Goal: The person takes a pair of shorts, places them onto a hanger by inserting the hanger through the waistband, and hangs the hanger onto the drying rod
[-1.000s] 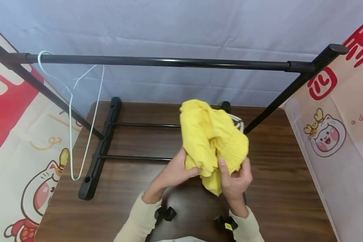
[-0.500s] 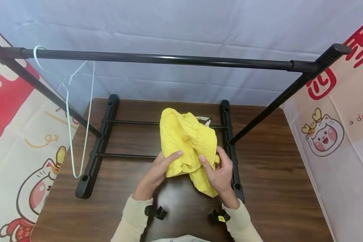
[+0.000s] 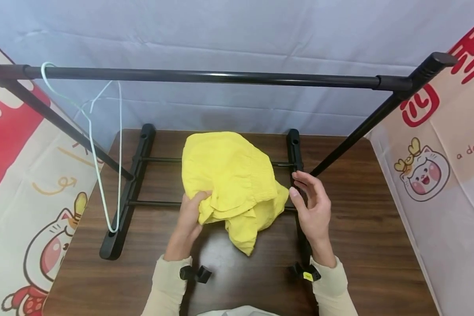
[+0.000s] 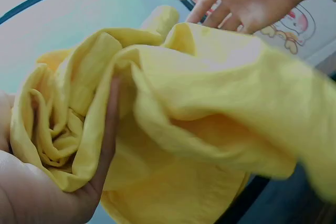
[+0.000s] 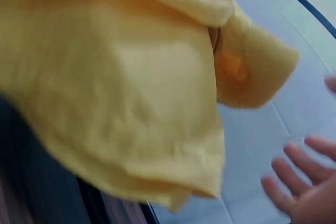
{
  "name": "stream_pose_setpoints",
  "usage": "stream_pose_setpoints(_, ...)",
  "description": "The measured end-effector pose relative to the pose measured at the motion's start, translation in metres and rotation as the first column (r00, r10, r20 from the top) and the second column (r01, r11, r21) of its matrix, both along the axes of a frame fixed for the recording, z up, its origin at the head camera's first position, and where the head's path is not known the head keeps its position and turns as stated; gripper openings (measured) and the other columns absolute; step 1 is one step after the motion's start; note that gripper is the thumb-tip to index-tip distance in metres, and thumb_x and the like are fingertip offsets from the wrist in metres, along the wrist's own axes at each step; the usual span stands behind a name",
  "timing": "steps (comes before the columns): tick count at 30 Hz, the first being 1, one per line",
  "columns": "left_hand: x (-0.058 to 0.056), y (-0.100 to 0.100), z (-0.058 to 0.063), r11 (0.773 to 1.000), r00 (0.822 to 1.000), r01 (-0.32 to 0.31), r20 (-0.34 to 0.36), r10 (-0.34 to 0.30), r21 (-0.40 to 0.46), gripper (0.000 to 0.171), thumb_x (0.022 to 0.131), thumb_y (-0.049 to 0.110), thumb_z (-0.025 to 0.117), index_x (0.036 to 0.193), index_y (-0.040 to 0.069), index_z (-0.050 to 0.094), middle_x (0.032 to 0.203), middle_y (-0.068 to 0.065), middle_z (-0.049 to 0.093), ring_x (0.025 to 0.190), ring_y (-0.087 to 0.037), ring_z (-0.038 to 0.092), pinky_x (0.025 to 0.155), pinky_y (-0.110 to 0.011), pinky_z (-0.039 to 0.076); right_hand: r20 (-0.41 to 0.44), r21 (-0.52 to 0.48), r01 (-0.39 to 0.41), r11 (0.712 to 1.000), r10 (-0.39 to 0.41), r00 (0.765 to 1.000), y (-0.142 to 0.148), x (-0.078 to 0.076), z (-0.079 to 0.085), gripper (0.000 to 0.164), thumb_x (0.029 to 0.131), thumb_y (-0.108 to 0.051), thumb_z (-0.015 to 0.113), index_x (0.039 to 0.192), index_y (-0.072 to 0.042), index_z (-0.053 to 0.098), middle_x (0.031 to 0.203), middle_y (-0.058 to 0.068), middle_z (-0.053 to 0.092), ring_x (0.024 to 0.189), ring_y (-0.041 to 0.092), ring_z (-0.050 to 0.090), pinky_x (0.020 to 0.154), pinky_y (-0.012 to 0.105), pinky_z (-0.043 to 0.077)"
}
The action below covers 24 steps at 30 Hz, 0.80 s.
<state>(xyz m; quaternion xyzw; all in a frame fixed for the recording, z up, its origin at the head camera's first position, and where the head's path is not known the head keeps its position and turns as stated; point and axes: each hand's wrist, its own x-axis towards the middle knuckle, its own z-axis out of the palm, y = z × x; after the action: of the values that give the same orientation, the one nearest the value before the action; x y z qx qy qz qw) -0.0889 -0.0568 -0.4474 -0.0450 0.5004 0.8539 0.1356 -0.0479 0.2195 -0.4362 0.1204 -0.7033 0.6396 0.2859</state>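
A bunched yellow garment (image 3: 229,171) with a gathered elastic band hangs over the middle of the rack's base in the head view. My left hand (image 3: 189,215) grips its lower left edge, thumb on top. Rolled folds of the yellow garment (image 4: 58,124) sit between thumb and fingers in the left wrist view. To the right of the cloth is my right hand (image 3: 314,210), its fingers loosely spread and holding nothing. The right wrist view shows those fingers (image 5: 294,171) apart from the yellow garment (image 5: 131,87), whose loose panel hangs down.
A black clothes rack stands on the brown wooden table (image 3: 371,245), its top bar (image 3: 221,77) running across in front of me. A pale green hanger (image 3: 92,145) hangs at the bar's left end. Printed cloth walls (image 3: 426,166) close in the sides, with a plain pale sheet behind.
My right hand has let go of the yellow garment and moved off to the right. The left hand still grips it and has shifted left, and the cloth has spread wider.
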Motion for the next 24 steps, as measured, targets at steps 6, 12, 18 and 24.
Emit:
stream_pose_setpoints(6,0.001,-0.007,0.004,0.975,0.999,0.05,-0.008,-0.049,0.218,0.021,0.093,0.004,0.043,0.113,0.011,0.047,0.099,0.0,0.057,0.083,-0.009,0.066,0.073,-0.022,0.058,0.062,0.161,-0.257,0.953,0.25,0.966,-0.003,0.002,0.015,0.097,0.075,-0.006,0.084,0.149,0.011,0.023,0.149,0.037,0.031,0.138,0.033,0.042,0.114,0.03,0.037)
stream_pose_setpoints(12,0.003,-0.005,0.006,0.94,0.986,0.153,0.011,-0.164,0.305,0.015,0.095,0.01,0.039,0.106,0.009,0.048,0.093,0.002,0.059,0.077,-0.008,0.065,0.067,-0.02,0.056,0.137,0.336,-0.262,0.905,0.228,0.964,-0.014,-0.001,0.022,0.144,0.054,-0.036,0.097,0.156,0.002,0.001,0.165,0.017,0.005,0.15,0.023,0.023,0.119,0.019,0.025)
stream_pose_setpoints(18,0.007,0.0,0.003,0.945,0.957,0.277,0.044,-0.288,0.174,0.013,0.095,0.009,0.042,0.105,0.007,0.05,0.087,0.001,0.064,0.074,-0.008,0.069,0.067,-0.021,0.058,-0.107,0.466,-0.177,0.867,0.254,0.961,-0.018,-0.024,0.008,0.119,0.075,-0.052,0.079,0.151,0.01,0.01,0.162,0.026,0.01,0.149,0.037,0.023,0.123,0.037,0.023)
stream_pose_setpoints(24,0.01,0.003,0.003,0.919,0.922,0.373,0.058,-0.382,0.129,0.014,0.096,0.015,0.045,0.107,0.007,0.05,0.089,0.001,0.066,0.077,-0.008,0.071,0.069,-0.022,0.058,-0.231,0.494,-0.097,0.864,0.239,0.943,-0.023,-0.032,0.004,0.041,0.093,-0.037,0.066,0.116,-0.003,0.067,0.122,0.017,0.066,0.123,0.041,0.053,0.114,0.043,0.037)
